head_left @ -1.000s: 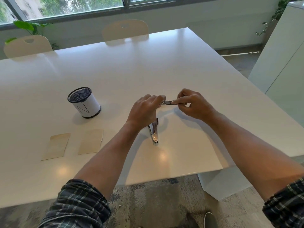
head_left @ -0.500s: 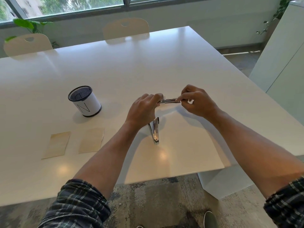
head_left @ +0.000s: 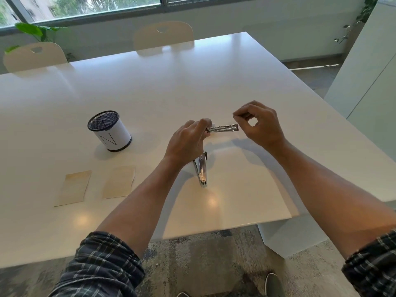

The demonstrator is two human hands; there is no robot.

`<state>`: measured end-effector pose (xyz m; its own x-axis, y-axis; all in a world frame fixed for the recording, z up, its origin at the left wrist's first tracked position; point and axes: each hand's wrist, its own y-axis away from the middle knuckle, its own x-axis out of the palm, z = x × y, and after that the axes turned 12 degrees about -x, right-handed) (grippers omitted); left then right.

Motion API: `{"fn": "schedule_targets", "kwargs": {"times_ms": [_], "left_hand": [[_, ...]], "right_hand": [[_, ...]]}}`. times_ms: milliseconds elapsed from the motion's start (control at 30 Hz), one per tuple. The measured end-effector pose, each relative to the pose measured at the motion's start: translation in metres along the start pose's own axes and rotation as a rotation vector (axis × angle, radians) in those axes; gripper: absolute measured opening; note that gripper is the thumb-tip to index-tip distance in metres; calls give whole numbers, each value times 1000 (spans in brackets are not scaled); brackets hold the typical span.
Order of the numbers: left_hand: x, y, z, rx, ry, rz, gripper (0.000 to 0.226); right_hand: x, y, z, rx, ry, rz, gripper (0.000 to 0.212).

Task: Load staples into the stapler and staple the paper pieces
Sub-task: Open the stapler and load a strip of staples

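Observation:
My left hand (head_left: 188, 142) grips a metal stapler swung wide open at its hinge. The stapler's magazine arm (head_left: 224, 127) points right, and its base (head_left: 201, 170) hangs down toward me over the white table (head_left: 214, 82). My right hand (head_left: 260, 125) hovers just right of the magazine's tip without touching it. Its thumb and forefinger are pinched together; whether a staple strip sits between them is too small to tell. Two tan paper pieces (head_left: 74, 187) (head_left: 119, 182) lie flat side by side on the table to the left.
A black mesh pen cup (head_left: 109, 130) with a white label stands at the left, behind the papers. Two pale chairs (head_left: 164, 37) (head_left: 34, 56) are at the table's far side. A white cabinet (head_left: 368, 82) stands to the right. The table's near edge runs just below my forearms.
My right hand has let go of the magazine's end and drawn back up and to the right, leaving the magazine arm uncovered. My left hand still holds the open stapler in the same place.

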<state>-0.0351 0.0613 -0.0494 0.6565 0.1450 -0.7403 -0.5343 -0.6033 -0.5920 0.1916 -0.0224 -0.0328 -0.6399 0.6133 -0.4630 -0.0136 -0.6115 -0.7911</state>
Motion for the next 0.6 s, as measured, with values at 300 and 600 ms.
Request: {"fn": "schedule_targets", "kwargs": {"times_ms": [300, 600], "left_hand": [[1, -1, -2, 7, -6, 11, 36], [1, 0, -1, 7, -2, 24, 35]], "right_hand": [[13, -10, 16, -74, -156, 114, 8], [22, -11, 18, -174, -86, 233, 10]]}}
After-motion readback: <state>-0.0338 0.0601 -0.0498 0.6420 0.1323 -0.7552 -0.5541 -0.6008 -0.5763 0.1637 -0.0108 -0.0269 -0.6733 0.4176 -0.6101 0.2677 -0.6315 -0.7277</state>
